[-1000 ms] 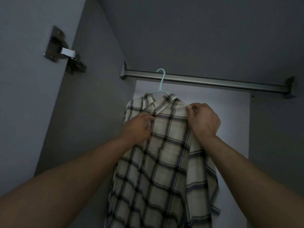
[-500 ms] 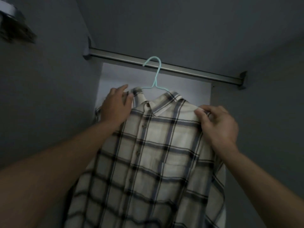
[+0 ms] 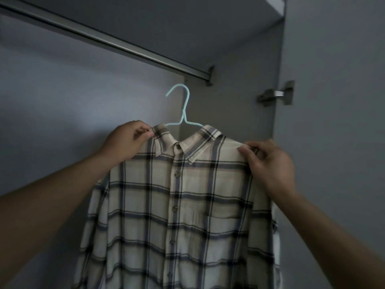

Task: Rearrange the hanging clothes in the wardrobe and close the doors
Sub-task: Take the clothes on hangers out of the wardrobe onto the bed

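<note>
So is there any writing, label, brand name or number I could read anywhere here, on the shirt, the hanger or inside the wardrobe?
None can be read.
Plaid shirt: no tag or print shows on its front or collar.
Light blue hanger: plain, no marking.
Metal rail: plain.
Door hinge: any stamp is too small and dim to tell.

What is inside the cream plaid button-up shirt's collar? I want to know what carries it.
A light blue wire hanger: hook, neck and short arm stubs show above the plaid shirt. Its shoulders are covered by fabric, where the left hand and right hand pinch.
</note>
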